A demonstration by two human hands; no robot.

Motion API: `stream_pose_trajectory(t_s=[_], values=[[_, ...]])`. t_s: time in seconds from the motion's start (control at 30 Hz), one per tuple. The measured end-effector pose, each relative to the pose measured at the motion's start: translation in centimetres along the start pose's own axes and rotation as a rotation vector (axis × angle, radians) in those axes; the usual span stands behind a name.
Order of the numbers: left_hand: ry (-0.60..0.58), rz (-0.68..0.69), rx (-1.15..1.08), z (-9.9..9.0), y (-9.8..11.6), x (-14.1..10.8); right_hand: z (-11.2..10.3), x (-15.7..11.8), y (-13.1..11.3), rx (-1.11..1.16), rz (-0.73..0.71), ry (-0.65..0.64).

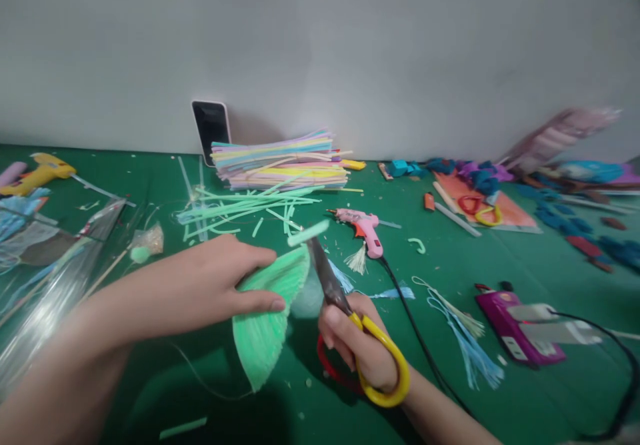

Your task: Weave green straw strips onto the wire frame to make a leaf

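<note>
My left hand (245,275) pinches a light green ribbed leaf-shaped piece (265,318) between thumb and fingers, holding it over the table. Scissors (330,278) with one yellow and one red handle are in my right hand (357,342), fingers wrapped round the loops. Their blades point up and to the left, near the piece's upper right edge. By the blade tips is a short green strip (309,232); whether it is cut free cannot be made out. A thin thread trails below the green piece.
Behind my hands lie loose green strips (250,204), a pastel bundle of stems (280,162) and a phone (211,128) against the wall. A pink glue gun (367,228), tassels (465,342) and a purple device (515,332) are rightward; a yellow glue gun (43,173) is far left.
</note>
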State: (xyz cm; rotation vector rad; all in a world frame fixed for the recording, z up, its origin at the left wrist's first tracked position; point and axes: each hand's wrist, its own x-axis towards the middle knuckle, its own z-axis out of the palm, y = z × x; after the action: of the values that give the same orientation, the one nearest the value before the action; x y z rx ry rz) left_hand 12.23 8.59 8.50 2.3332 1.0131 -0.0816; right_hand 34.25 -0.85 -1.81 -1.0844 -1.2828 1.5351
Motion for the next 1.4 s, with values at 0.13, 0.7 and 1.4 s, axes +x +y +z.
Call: stream_pose_trajectory(t_s=[0.13, 0.7, 1.4], values=[[0.006, -0.013, -0.012, 0.1, -0.6, 0.1, -0.8, 0.6, -0.2, -0.016, -0.052, 0.038], [0.05, 0.003, -0.046, -0.8, -1.2, -0.9, -2.5, 0.7, -3.2, -0.829, -0.029, 0.165], [0.012, 0.015, -0.071, -1.7, 0.0, -2.1, 0.9, 3.6, -10.4, -0.26, -0.107, 0.048]])
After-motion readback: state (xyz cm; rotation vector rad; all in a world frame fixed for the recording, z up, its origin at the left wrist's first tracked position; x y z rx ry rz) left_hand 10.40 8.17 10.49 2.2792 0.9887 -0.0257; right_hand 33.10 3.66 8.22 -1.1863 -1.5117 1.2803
